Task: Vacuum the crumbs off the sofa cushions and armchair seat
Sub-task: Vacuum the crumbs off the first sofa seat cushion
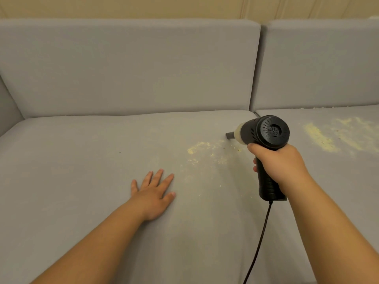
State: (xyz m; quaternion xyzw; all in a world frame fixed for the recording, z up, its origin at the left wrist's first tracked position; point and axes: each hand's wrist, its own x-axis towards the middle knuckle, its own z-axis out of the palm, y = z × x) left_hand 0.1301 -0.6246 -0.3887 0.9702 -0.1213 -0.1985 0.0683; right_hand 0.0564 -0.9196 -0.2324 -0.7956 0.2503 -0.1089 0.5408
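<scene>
We are gripping the black vacuum [264, 133] by its handle in our right hand [281, 162], its nozzle touching the left seat cushion [82, 160] near its right edge, just beside a patch of yellow crumbs [202, 147]. Our left hand [152, 191] is lying flat, fingers spread, on that cushion. More crumbs are lying on the right cushion [303, 171]. The cord [260, 242] is hanging down. Grey back cushions [131, 66] are standing against a beige wall [164, 7].

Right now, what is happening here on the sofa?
A person is vacuuming a grey sofa. The right hand grips a black handheld vacuum, its nozzle at a patch of yellow crumbs on the left seat cushion. The left hand rests flat there. More crumbs remain on the right cushion.
</scene>
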